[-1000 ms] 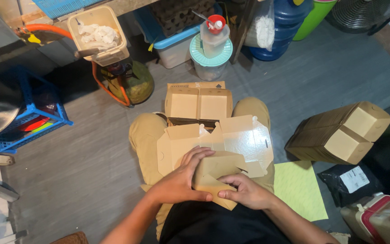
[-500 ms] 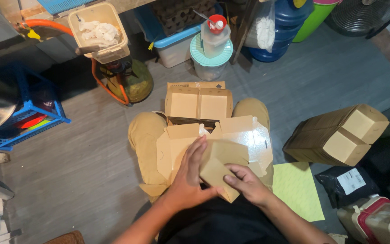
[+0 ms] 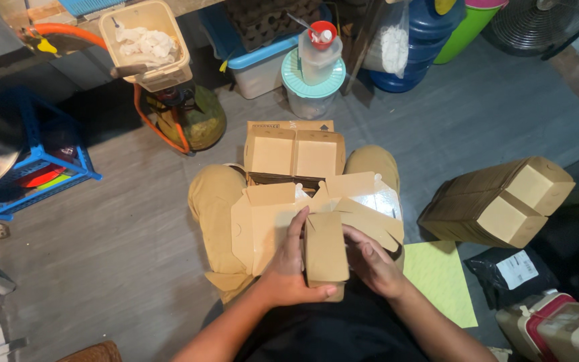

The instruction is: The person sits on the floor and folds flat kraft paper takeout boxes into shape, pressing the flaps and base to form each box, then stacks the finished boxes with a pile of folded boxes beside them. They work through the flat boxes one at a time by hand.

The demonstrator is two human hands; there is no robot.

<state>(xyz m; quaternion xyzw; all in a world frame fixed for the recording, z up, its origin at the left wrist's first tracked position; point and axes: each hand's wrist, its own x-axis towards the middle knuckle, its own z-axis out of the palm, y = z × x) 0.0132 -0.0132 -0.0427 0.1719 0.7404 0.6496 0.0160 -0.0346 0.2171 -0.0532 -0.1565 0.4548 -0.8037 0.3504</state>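
Observation:
A flat brown cardboard box blank (image 3: 326,251) stands on edge in my lap, held between both hands. My left hand (image 3: 288,275) grips its left side with the thumb under the lower edge. My right hand (image 3: 371,261) presses against its right side. Beneath them lie several unfolded box blanks (image 3: 263,218) with glossy white inner faces (image 3: 370,198), spread over my knees. Beyond my knees stands a folded open brown box (image 3: 294,153) on the floor.
A stack of flat brown boxes (image 3: 500,201) lies on the floor at right, with a yellow-green sheet (image 3: 440,281) and a black bag (image 3: 510,271) nearer me. A blue rack (image 3: 31,167) stands at left. A green gas cylinder (image 3: 192,117), tubs and jars (image 3: 313,74) line the far side.
The box blank in my hands has been turned from lying tilted to standing upright on its narrow edge, and my left hand has shifted along its left side.

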